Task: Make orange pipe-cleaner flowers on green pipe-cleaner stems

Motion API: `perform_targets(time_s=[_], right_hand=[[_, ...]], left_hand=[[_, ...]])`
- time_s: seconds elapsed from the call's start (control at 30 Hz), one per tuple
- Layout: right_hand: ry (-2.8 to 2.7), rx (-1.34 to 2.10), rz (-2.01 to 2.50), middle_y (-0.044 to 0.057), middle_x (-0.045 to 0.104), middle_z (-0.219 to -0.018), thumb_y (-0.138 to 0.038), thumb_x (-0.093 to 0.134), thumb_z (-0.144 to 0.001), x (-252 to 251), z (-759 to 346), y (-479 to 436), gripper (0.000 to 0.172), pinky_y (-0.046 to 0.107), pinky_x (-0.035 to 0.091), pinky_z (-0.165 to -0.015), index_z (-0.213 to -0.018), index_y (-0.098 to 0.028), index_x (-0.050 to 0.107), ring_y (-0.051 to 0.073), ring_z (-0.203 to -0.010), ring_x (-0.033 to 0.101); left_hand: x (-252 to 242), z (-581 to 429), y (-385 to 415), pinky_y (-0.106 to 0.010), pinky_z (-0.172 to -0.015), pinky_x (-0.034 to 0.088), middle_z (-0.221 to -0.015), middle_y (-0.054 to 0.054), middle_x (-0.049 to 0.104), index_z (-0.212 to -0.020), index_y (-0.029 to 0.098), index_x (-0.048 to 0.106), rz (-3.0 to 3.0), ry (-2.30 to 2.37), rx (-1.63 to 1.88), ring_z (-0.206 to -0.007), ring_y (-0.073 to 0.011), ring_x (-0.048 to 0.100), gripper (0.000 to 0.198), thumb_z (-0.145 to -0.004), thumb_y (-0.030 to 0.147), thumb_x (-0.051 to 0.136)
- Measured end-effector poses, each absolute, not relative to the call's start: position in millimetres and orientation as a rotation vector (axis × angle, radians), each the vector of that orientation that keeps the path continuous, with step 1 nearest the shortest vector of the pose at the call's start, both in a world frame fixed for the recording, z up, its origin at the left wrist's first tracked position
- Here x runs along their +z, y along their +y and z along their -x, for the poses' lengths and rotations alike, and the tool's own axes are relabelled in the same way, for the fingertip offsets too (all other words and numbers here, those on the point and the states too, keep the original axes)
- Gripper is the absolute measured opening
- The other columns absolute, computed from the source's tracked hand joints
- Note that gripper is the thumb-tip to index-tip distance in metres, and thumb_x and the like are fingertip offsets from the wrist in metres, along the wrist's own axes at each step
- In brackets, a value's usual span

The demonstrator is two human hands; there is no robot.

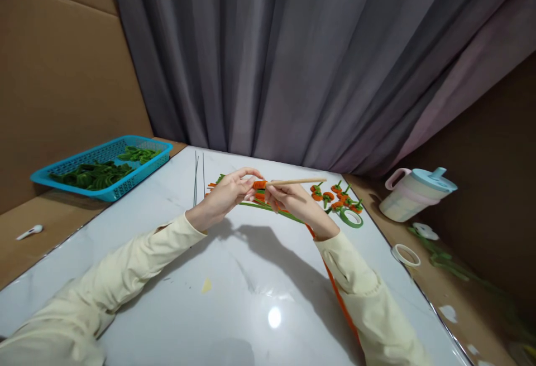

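Above the far half of the white table, a wooden stick (307, 181) lies almost level, with an orange fuzzy pipe cleaner (260, 184) wound round its left end in a tight coil. The fingers of my left hand (226, 194) close around the coil's left side. My right hand (295, 197) pinches the stick just right of the coil, the bare end pointing right. Beneath both hands lie green pipe cleaners (288, 215) and more orange ones, partly hidden. One long orange strand (340, 290) passes under my right forearm towards the near edge.
Several small orange pumpkin shapes with green stems (329, 197) sit at the right, beside green tape (351, 218). Dark thin wires (195, 179) lie left. A blue basket (140, 174) holds green pieces. A lidded jug (414, 196) and a white tape roll (405, 255) stand right.
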State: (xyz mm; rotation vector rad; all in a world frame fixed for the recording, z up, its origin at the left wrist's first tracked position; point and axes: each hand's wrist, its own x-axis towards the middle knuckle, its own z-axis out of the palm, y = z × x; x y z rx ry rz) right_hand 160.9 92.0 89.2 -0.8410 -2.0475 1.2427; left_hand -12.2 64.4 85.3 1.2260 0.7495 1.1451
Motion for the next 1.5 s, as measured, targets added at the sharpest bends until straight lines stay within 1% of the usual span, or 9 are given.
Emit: perform_targets(time_s=[0.1,0.27,0.47,0.6,0.9,1.1,1.23,1.33,1.5], right_hand=[[-2.002,1.276,0.878,-0.001,0.052,-0.045,-0.026,0.038,-0.086,84,-155,92,0.030,0.021,0.023,-0.042,-0.064,-0.014,0.055,0.007,-0.040,0.031],[-1.911,1.406,0.886,0.000,0.055,-0.047,-0.021,0.039,-0.083,85,-151,86,0.026,0.022,0.017,-0.038,-0.064,-0.014,0.055,0.006,-0.036,0.025],[-1.810,1.638,0.818,-0.005,0.041,-0.042,-0.030,0.032,-0.089,90,-143,73,0.032,0.022,0.012,-0.036,-0.066,-0.016,0.047,0.005,-0.034,0.014],[-1.634,1.695,0.774,0.000,0.054,-0.062,-0.030,0.036,-0.089,84,-135,70,0.019,0.020,0.025,-0.038,-0.080,-0.016,0.046,0.006,-0.036,0.034],[-2.192,0.925,0.986,-0.004,0.043,-0.046,-0.022,0.041,-0.087,85,-144,65,0.025,0.021,0.029,-0.052,-0.064,-0.017,0.050,0.010,-0.047,0.040],[-2.552,0.001,1.262,0.001,0.053,-0.058,0.000,0.041,-0.067,102,-155,55,0.022,0.025,0.017,-0.050,-0.071,-0.018,0.052,0.013,-0.051,0.040],[-2.609,-0.356,1.224,0.002,0.057,-0.063,0.000,0.040,-0.068,111,-168,58,0.025,0.027,0.013,-0.049,-0.076,-0.019,0.054,0.013,-0.051,0.041],[-2.575,-0.370,1.142,0.002,0.053,-0.061,-0.002,0.037,-0.074,113,-177,66,0.024,0.026,0.013,-0.049,-0.075,-0.019,0.054,0.013,-0.051,0.040],[-2.503,0.144,0.884,-0.001,0.048,-0.060,-0.014,0.036,-0.085,106,-181,81,0.020,0.023,0.021,-0.051,-0.070,-0.018,0.050,0.010,-0.052,0.037]], left_hand=[[78,11,69,-0.022,-0.061,0.037,-0.060,0.003,0.048,-0.104,0.016,0.060,-1.291,0.761,1.159,-0.058,-0.0089,0.044,0.030,-0.077,0.029,0.061],[72,10,67,-0.023,-0.057,0.040,-0.063,0.000,0.054,-0.088,0.015,0.067,-1.572,0.938,1.293,-0.060,-0.0109,0.047,0.025,-0.082,0.035,0.055],[73,9,60,-0.022,-0.061,0.046,-0.078,-0.004,0.068,-0.086,0.017,0.069,-1.887,1.164,1.566,-0.069,-0.0138,0.061,0.027,-0.088,0.029,0.046],[75,13,62,-0.022,-0.063,0.047,-0.079,-0.003,0.070,-0.083,0.017,0.069,-2.082,1.239,1.685,-0.069,-0.0129,0.063,0.024,-0.087,0.019,0.046],[72,24,74,-0.022,-0.062,0.043,-0.070,-0.002,0.064,-0.081,0.015,0.065,-2.564,1.236,1.837,-0.065,-0.0127,0.055,0.041,-0.066,-0.006,0.034],[70,22,74,-0.025,-0.062,0.041,-0.067,-0.005,0.063,-0.080,0.014,0.065,-2.658,1.265,1.581,-0.065,-0.0154,0.053,0.041,-0.061,-0.004,0.034],[82,24,69,-0.024,-0.061,0.040,-0.071,-0.004,0.066,-0.075,0.016,0.068,-2.518,1.238,1.286,-0.065,-0.0153,0.056,0.036,-0.065,0.000,0.038],[94,28,63,-0.022,-0.055,0.038,-0.066,-0.003,0.067,-0.074,0.017,0.070,-2.344,1.073,1.085,-0.057,-0.0129,0.055,0.028,-0.074,0.008,0.044],[105,30,59,-0.021,-0.050,0.036,-0.054,0.000,0.054,-0.079,0.014,0.071,-1.929,0.884,1.011,-0.051,-0.0105,0.047,0.024,-0.082,0.030,0.052]])
